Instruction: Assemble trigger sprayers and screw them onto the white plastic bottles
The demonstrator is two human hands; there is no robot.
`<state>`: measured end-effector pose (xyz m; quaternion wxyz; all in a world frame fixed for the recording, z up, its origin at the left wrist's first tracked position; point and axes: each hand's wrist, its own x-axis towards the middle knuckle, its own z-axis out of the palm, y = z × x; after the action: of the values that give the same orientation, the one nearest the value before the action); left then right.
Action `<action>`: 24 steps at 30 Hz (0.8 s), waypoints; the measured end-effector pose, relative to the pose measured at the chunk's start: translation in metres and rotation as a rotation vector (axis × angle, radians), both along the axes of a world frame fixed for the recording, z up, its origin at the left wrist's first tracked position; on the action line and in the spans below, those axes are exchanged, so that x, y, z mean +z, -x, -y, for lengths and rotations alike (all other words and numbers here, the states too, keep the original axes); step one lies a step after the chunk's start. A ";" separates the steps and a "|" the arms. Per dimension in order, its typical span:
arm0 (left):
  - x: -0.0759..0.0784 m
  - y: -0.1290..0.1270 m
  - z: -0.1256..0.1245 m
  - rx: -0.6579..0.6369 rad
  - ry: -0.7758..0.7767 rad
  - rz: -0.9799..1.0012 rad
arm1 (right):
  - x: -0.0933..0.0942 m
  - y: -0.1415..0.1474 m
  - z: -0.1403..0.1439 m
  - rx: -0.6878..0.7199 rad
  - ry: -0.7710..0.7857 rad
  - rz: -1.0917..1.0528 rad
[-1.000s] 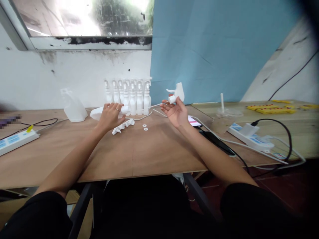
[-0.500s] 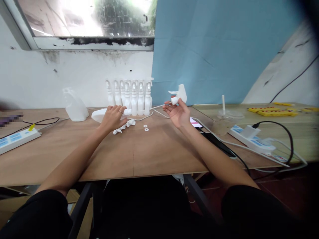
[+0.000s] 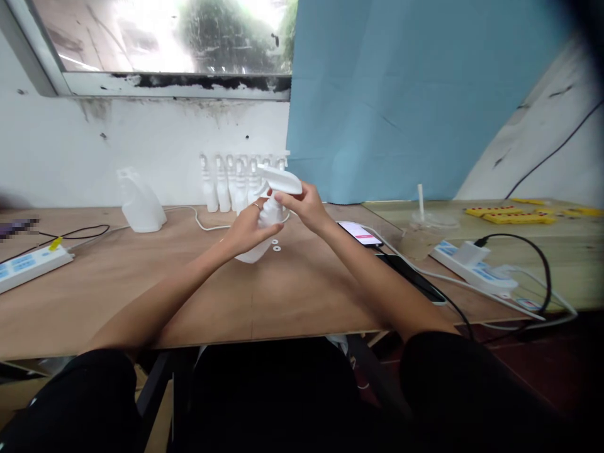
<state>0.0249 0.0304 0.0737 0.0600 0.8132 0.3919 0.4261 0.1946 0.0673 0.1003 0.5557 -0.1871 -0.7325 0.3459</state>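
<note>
My left hand [image 3: 250,228] is closed around the neck of a white spray bottle [image 3: 255,254], which leans over the table with its base toward me. At the bottle's mouth, my right hand [image 3: 306,206] grips a white trigger spray head [image 3: 282,181], its nozzle pointing left. Whether the head's collar is threaded on the neck I cannot tell, as my fingers cover the joint. Two small white washers [image 3: 276,246] lie on the table just beyond the bottle. Behind my hands stands a group of white spray bottles [image 3: 221,189] against the wall.
A translucent white jug [image 3: 140,204] stands at the back left. Power strips lie at the left [image 3: 35,267] and right [image 3: 474,272]. A lit phone [image 3: 361,234] and a dark phone [image 3: 410,278] rest by my right forearm, with cables around them. Yellow packs [image 3: 514,215] lie far right.
My left hand has raised the bottle from lying on its side and brought it rightward. My right hand has moved left with the spray head, which now meets the bottle's neck.
</note>
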 end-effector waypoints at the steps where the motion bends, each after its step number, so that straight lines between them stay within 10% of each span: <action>1: -0.002 -0.003 0.000 -0.024 0.035 0.069 | 0.000 0.004 -0.003 0.006 0.010 -0.022; 8: -0.012 -0.008 0.000 -0.053 0.211 0.327 | -0.007 0.033 -0.012 0.118 0.061 -0.041; 14: -0.011 0.036 -0.031 -0.198 0.392 0.200 | -0.017 0.051 -0.021 0.236 0.122 -0.120; 24: 0.064 0.052 -0.020 -0.116 -0.076 0.297 | -0.022 0.054 -0.018 0.373 0.179 -0.165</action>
<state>-0.0276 0.0504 0.1380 0.1109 0.7643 0.3147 0.5519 0.1407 0.0853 0.0780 0.5214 -0.0681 -0.6730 0.5202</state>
